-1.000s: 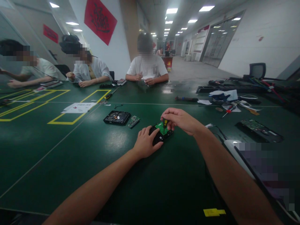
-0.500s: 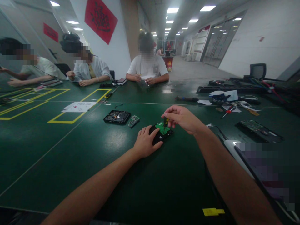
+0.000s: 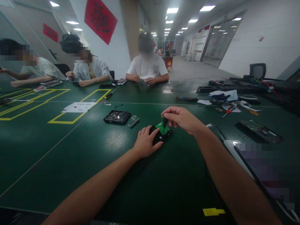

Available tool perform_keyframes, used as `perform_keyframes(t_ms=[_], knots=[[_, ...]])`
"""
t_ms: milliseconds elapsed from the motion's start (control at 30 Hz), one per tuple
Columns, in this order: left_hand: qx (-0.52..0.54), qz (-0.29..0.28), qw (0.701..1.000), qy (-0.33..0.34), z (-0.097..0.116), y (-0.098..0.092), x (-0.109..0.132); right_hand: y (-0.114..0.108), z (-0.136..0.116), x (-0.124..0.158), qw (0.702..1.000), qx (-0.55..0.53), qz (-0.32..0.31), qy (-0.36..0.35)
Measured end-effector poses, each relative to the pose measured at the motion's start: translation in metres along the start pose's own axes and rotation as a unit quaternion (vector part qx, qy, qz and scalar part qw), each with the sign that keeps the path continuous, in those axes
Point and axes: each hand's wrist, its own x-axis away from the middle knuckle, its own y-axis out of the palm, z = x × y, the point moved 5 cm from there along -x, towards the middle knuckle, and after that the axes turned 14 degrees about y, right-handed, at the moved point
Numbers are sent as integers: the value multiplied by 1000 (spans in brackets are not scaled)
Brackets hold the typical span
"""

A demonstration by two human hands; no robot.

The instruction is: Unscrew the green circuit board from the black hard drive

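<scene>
A black hard drive (image 3: 166, 135) with a green circuit board (image 3: 162, 127) on top lies on the dark green table (image 3: 98, 162). My left hand (image 3: 145, 142) rests flat on the drive's near left end, fingers spread over it. My right hand (image 3: 181, 118) is closed in a pinch around a small black screwdriver (image 3: 164, 121), which stands upright with its tip on the green board.
Another opened drive (image 3: 116, 117) and a loose green board (image 3: 133, 121) lie to the left. Tools, cloths and cables (image 3: 228, 100) crowd the far right, with another board (image 3: 259, 129) nearer. Three people sit at the table's far side. Yellow tape rectangles (image 3: 77, 106) mark the left.
My right hand has shifted slightly and turned the screwdriver between its fingers; the handle's yellow mark no longer shows. My left hand has stayed on the drive.
</scene>
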Motion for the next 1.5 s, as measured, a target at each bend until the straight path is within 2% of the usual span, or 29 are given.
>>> perform_keyframes(t_ms=[400,633,733,1067,1267,1500], knots=[[-4,1,1000,2,-1,1,1,-1,5,-2,999,26,39,19],[-2,3,1000,2,0,0,1,4,2,2,1000,19,-19,-8],[-3,2,1000,2,0,0,1,3,3,0,1000,10,-20,-8],[1,2,1000,2,-2,2,0,6,7,-5,994,-80,-43,64],[5,6,1000,5,-2,2,0,5,9,-6,998,-38,-17,42],[1,1,1000,4,0,0,1,5,7,-2,999,-14,-31,31]])
